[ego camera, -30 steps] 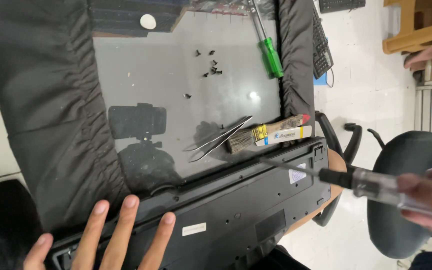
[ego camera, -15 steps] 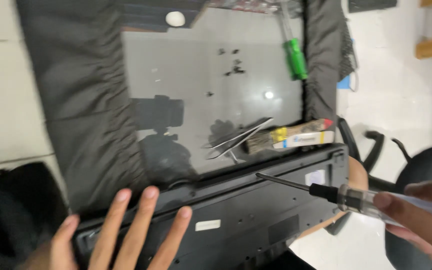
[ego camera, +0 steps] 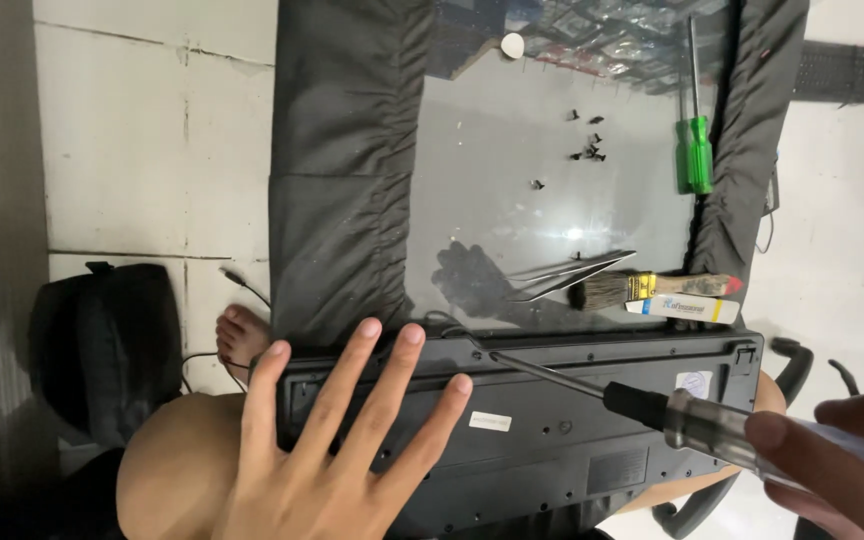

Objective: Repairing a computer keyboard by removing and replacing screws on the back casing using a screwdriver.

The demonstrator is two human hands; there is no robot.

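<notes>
Head view, looking down. A black keyboard is laid face down, its back upward, across the person's lap and the near edge of a glass table. The left hand is pressed flat on the left part of the keyboard's back, fingers spread wide and straight, nothing gripped. The right hand is seen at the keyboard's right end, its fingers closed around the clear handle of a screwdriver. The long shaft is pointed leftward over the keyboard, and its tip is at the far edge, just right of the left hand's fingertips.

The step in hand appears to be the undoing of the back cover's screws, with the keyboard steadied by the flat hand. It cannot be told whether the tip is seated in a screw. The next move would call for the tip to be set squarely into a screw head and turned while the keyboard is held firm.

Beyond the keyboard, on the glass, are counted: one green-handled screwdriver, one paintbrush, one pair of tweezers, one small white round object, and a loose cluster of small black screws, roughly eight, too small to be counted exactly. A dark cloth is draped on both sides of the glass.
</notes>
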